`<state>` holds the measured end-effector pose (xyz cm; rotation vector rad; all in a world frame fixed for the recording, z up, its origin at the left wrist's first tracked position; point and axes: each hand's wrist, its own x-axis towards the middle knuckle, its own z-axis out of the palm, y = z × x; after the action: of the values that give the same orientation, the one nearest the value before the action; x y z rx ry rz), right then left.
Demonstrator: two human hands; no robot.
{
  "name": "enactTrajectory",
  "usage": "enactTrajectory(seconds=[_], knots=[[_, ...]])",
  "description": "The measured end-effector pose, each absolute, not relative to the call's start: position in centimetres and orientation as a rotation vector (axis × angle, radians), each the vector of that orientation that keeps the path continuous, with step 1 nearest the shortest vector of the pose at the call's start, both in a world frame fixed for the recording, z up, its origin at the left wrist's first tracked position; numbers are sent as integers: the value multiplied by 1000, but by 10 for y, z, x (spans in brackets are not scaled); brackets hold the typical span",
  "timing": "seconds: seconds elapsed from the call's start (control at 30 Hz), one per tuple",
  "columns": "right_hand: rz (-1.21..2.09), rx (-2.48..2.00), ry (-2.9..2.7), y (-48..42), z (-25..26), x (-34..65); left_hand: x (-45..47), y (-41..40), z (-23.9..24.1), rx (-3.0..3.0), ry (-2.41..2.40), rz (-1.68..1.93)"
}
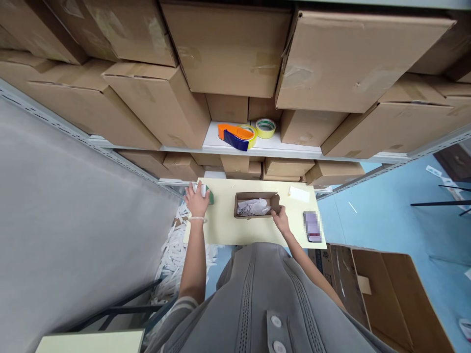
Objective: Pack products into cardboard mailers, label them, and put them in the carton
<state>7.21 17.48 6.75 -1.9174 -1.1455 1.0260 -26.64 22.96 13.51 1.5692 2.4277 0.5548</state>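
Observation:
My left hand [196,202] is at the left end of the pale yellow table [224,230], fingers spread over a small green and white box [211,197]. The hand partly hides that box, and I cannot tell how firmly it touches it. In the middle of the table stands an open brown cardboard box [235,208], with crumpled whitish paper [253,207] inside. My right hand [281,220] grips its right end, thumb at the near corner. Whatever the paper may cover is hidden.
A white card [299,194] and a phone [312,226] lie on the table's right side. Behind are shelves of cardboard boxes [228,49], an orange and blue tape dispenser [235,136] and a tape roll [265,128]. Paper shreds [172,262] cover the floor left; a large open carton [397,294] stands right.

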Motion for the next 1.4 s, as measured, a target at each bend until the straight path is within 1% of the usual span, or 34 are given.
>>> enactTrajectory(seconds=[0.13, 0.27, 0.43, 0.63, 0.77, 0.9, 0.97, 1.07, 1.13, 1.23, 1.33, 1.4], knots=[[1027, -1926, -1146, 173, 63, 72, -267, 252, 117, 1446, 2461, 396], [989, -1926, -1153, 173, 59, 71, -263, 258, 98, 1415, 2528, 355], [978, -1945, -1148, 175, 54, 71, -264, 252, 88, 1520, 2582, 453], [923, -1906, -1160, 175, 46, 70, -271, 241, 87, 1560, 2507, 557], [916, -1915, -1156, 175, 43, 70, -281, 223, 89, 1368, 2447, 838], [910, -1920, -1137, 175, 42, 70, -295, 197, 100, 930, 2206, 1325], [925, -1917, -1126, 176, 43, 71, -300, 182, 113, 666, 2010, 1476], [991, -1903, -1103, 178, 45, 73, -298, 164, 142, 345, 1686, 1509], [1028, -1889, -1082, 179, 49, 74, -289, 158, 163, 323, 1487, 1551], [984, -1874, -1041, 178, 63, 73, -267, 156, 187, 347, 1333, 1526], [916, -1802, -1053, 175, 91, 69, -237, 160, 196, 384, 1272, 1468], [937, -1687, -1095, 173, 115, 63, -216, 165, 193, 403, 1250, 1415]])
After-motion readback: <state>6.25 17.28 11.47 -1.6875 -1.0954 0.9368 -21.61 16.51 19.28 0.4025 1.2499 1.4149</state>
